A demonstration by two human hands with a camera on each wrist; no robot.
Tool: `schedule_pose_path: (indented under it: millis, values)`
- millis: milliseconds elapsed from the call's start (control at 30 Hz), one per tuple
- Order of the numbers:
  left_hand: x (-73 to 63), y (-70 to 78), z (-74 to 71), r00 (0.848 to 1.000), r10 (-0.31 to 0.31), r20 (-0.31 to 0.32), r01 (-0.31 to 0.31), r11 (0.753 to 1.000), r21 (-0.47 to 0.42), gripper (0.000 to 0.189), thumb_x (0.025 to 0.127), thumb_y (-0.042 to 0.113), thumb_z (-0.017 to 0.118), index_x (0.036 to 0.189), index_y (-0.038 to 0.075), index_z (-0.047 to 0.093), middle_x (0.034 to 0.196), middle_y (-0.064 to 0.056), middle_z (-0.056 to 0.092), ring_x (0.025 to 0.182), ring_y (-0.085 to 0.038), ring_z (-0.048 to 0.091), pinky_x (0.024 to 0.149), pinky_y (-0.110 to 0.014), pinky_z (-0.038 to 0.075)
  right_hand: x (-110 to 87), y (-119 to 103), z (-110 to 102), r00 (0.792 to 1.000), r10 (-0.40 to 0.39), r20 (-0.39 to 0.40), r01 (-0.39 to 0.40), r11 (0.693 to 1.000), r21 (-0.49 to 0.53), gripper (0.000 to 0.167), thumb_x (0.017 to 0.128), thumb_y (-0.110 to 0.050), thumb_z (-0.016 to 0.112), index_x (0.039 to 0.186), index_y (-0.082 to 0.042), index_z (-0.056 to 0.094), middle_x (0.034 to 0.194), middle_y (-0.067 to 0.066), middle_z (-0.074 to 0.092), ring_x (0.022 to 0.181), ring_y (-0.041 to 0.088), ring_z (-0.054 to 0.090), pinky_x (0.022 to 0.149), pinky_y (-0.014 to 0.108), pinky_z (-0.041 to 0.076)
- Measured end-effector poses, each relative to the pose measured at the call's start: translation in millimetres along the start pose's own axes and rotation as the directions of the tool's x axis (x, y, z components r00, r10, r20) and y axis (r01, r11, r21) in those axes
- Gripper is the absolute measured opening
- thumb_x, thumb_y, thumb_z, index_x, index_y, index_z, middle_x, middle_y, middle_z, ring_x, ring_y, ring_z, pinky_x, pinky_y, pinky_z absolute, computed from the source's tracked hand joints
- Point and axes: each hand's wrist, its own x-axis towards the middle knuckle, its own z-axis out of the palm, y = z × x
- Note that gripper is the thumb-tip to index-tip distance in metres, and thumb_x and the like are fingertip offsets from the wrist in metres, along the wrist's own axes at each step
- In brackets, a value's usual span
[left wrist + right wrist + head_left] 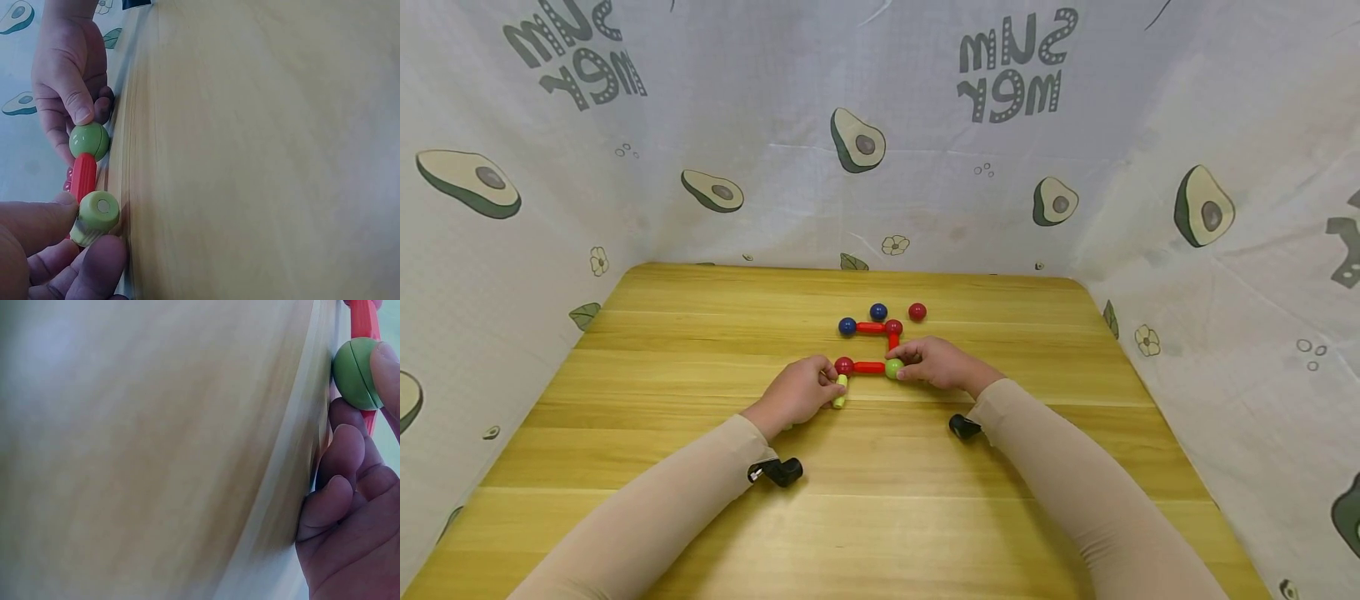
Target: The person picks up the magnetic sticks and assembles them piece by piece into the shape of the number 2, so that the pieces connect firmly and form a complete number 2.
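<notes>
My left hand [796, 392] pinches a short yellow-green rod [98, 211] between thumb and fingers. The rod's far end meets a red ball [844, 367] in the head view. From that ball a red rod [870, 367] runs right to a green ball [89, 141], which the thumb and fingers of my right hand [943, 364] grip. Another red rod [893, 341], partly behind the right fingers, leads from the green ball away to a second red ball [893, 327]. There a third red rod [871, 327] goes left to a blue ball [847, 327].
A loose blue ball [878, 312] and a loose red ball [917, 312] lie just behind the joined pieces on the wooden table [715, 333]. A white cloth [775, 208] printed with avocados hangs around the table's back and sides.
</notes>
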Motion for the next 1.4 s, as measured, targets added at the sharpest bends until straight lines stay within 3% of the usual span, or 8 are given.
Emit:
schedule_pose_path:
  millis: [400,633,833,1133,1400]
  values:
    - [-1.9,0.5,-3.0,1.000,-0.009,-0.005,0.009,1.000,-0.002,0.020,0.099,0.024,0.076,0.110,0.011,0.066,0.100,-0.006,0.069,0.079,-0.016,0.067,0.071,-0.028,0.056,-0.7,-2.3,1.0,1.000,-0.003,-0.002,0.003,1.000,-0.013,0.040,0.099,-0.022,0.075,0.139,-0.018,0.070,0.131,0.003,0.070,0.108,0.022,0.057,0.103,0.038,0.050]
    - [-1.8,-1.5,-5.8,1.000,0.018,-0.016,-0.018,0.999,0.033,0.019,0.101,0.027,0.074,0.111,0.012,0.068,0.100,-0.004,0.069,0.081,-0.017,0.063,0.070,-0.029,0.053,-2.9,-2.3,0.3,1.000,0.004,-0.003,-0.004,1.000,-0.002,0.040,0.099,-0.022,0.075,0.138,-0.018,0.070,0.124,0.004,0.069,0.106,0.022,0.057,0.099,0.036,0.050]
    - [3.3,-1.8,-17.6,0.997,0.050,-0.059,-0.045,0.995,0.092,0.026,0.102,0.033,0.071,0.117,0.011,0.067,0.109,-0.005,0.071,0.093,-0.021,0.065,0.085,-0.038,0.055,-3.6,-0.7,0.1,1.000,-0.001,-0.008,0.001,1.000,-0.009,0.039,0.099,-0.020,0.075,0.138,-0.017,0.071,0.122,0.005,0.069,0.104,0.023,0.057,0.097,0.035,0.050]
    - [38.1,4.2,-37.7,0.994,0.071,-0.087,-0.065,0.996,0.067,0.053,0.104,0.034,0.068,0.147,0.007,0.053,0.146,-0.016,0.059,0.136,-0.036,0.056,0.115,-0.054,0.046,-3.6,2.2,-1.5,1.000,-0.009,-0.006,0.009,1.000,-0.007,0.039,0.099,-0.021,0.074,0.139,-0.018,0.070,0.130,0.004,0.070,0.106,0.022,0.057,0.100,0.036,0.050]
    - [78.7,15.1,-48.9,0.996,0.080,-0.036,-0.080,0.997,0.019,0.066,0.104,0.038,0.067,0.158,0.006,0.044,0.158,-0.017,0.050,0.144,-0.038,0.049,0.120,-0.054,0.040,-4.5,2.5,-1.6,0.999,-0.037,-0.003,0.037,0.999,-0.031,0.039,0.100,-0.022,0.074,0.139,-0.018,0.070,0.135,0.003,0.070,0.108,0.021,0.058,0.105,0.041,0.049]
